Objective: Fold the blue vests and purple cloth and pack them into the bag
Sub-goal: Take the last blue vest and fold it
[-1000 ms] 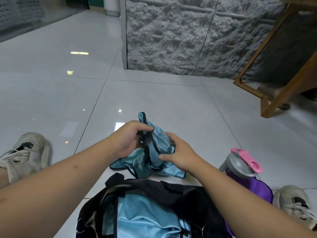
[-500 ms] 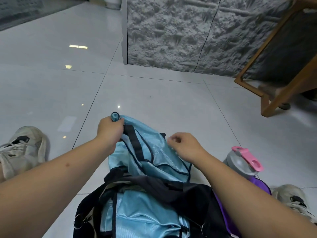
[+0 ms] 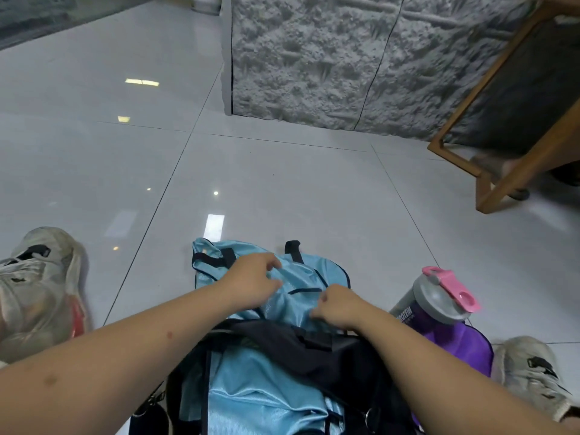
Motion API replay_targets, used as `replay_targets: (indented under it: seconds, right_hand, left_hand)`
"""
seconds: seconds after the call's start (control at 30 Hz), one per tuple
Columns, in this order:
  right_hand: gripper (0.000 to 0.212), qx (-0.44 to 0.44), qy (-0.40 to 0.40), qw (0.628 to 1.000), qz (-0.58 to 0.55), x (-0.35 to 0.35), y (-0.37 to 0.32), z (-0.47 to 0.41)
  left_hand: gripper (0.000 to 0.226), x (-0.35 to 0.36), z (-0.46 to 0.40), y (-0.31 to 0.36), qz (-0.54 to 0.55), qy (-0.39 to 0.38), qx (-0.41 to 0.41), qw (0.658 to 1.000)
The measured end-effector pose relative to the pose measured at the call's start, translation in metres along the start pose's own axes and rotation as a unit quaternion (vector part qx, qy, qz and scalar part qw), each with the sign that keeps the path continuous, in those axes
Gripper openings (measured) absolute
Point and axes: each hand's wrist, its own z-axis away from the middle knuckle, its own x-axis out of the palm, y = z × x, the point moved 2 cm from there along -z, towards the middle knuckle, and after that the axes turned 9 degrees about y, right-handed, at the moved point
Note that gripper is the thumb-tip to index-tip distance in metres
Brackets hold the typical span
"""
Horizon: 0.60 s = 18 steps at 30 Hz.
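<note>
A light blue vest [image 3: 295,277] with dark trim lies spread on the white floor just beyond the black bag [image 3: 317,343]. My left hand [image 3: 251,284] rests on the vest's middle with its fingers bent onto the fabric. My right hand [image 3: 337,304] pinches the vest's near edge by the bag's rim. Inside the open bag sits another blue vest [image 3: 251,394]. The purple cloth [image 3: 461,343] lies on the floor to the right of the bag, partly under a bottle.
A purple bottle [image 3: 436,302] with a grey lid and pink cap stands right of the bag. My shoes are at far left [image 3: 37,287] and lower right [image 3: 533,372]. A wooden chair frame [image 3: 489,171] and a rough grey wall [image 3: 345,58] stand beyond.
The bunched vest has been opened out and laid flat on the floor. My left hand has let go of its top corner and moved down onto its middle; my right hand slid to the near edge.
</note>
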Motion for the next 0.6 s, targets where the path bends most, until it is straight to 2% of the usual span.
replay_targets:
  seconds: [0.1, 0.17, 0.23, 0.3, 0.33, 0.4, 0.47, 0.53, 0.6]
  right_hand:
    - [0.024, -0.015, 0.036, 0.977, -0.208, -0.032, -0.019, 0.01]
    - [0.019, -0.061, 0.05, 0.966, -0.248, -0.056, -0.033, 0.018]
    - [0.009, -0.107, 0.046, 0.961, -0.252, -0.079, -0.05, 0.029]
    - [0.014, -0.133, 0.043, 0.956, -0.256, -0.099, -0.063, 0.038]
    - [0.019, -0.136, 0.044, 0.956, -0.258, -0.108, -0.067, 0.041]
    - [0.032, -0.124, 0.037, 0.957, -0.261, -0.12, -0.069, 0.045]
    - [0.037, -0.098, 0.017, 0.967, -0.233, -0.127, -0.065, 0.048]
    - [0.035, -0.083, 0.011, 0.981, -0.174, -0.129, -0.06, 0.052]
    - [0.024, -0.088, 0.034, 0.981, -0.167, -0.132, -0.061, 0.057]
  left_hand:
    - [0.051, 0.008, 0.007, 0.013, -0.021, -0.058, 0.064, 0.996]
    - [0.052, 0.008, 0.009, 0.022, -0.007, -0.069, 0.084, 0.994]
    - [0.035, 0.001, 0.007, 0.03, 0.02, -0.062, 0.083, 0.994]
    - [0.012, -0.012, 0.003, 0.039, 0.03, -0.042, 0.081, 0.995]
    - [0.009, -0.02, 0.001, 0.043, 0.038, -0.036, 0.076, 0.996]
    - [0.017, -0.038, 0.001, 0.051, 0.072, -0.032, 0.061, 0.995]
    - [0.006, -0.055, 0.0, 0.054, 0.119, -0.025, 0.037, 0.992]
    - [0.023, -0.07, 0.001, 0.058, 0.151, -0.015, 0.035, 0.988]
    - [0.022, -0.08, 0.004, 0.062, 0.166, -0.016, 0.046, 0.985]
